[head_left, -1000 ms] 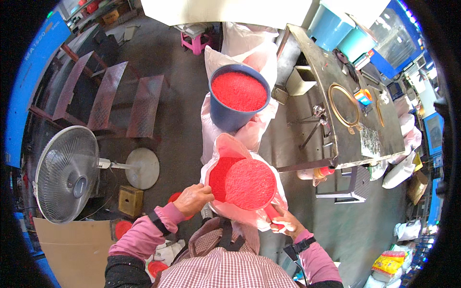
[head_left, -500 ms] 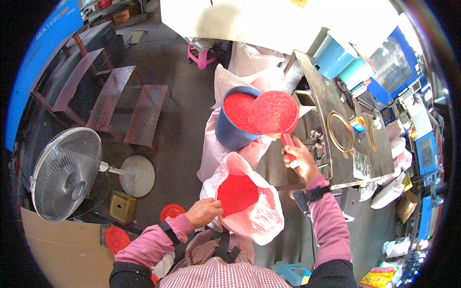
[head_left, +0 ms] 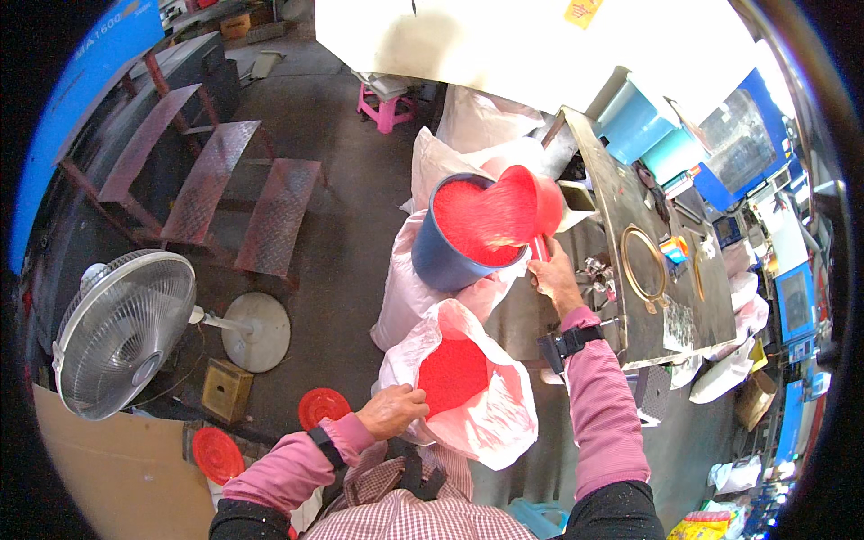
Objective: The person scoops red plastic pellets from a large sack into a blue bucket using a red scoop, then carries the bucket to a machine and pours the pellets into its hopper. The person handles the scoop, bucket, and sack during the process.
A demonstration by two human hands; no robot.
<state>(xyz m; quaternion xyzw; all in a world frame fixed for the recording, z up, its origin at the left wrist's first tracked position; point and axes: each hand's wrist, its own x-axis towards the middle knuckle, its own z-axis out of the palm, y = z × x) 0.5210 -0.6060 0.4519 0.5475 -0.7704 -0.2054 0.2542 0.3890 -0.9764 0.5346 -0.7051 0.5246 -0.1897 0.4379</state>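
Observation:
My right hand [head_left: 555, 274] grips the handle of a red scoop [head_left: 547, 205], tipped on its side over a dark blue bucket [head_left: 441, 259]. Red granules [head_left: 490, 211] slide out of the scoop into the bucket, which is nearly full of the same granules. Close in front of me stands an open white woven sack [head_left: 490, 409] with its rim rolled outward and red granules [head_left: 453, 376] inside. My left hand [head_left: 393, 410] pinches the sack's left rim between closed fingers. The bucket rests on or against filled white sacks [head_left: 396, 297] beyond the open one.
A fan [head_left: 126, 333] and metal steps [head_left: 211, 175] stand at the left. To the right is a worktable [head_left: 648, 243] bearing a brass-coloured ring [head_left: 643, 263] and blue tubs [head_left: 634, 117]. Red round lids [head_left: 324, 408] lie by my left arm; a pink stool [head_left: 387, 108] stands farther off.
My right hand has turned the scoop from upright and heaped to tilted, and granules now pour into the bucket. My left hand keeps its hold on the sack rim.

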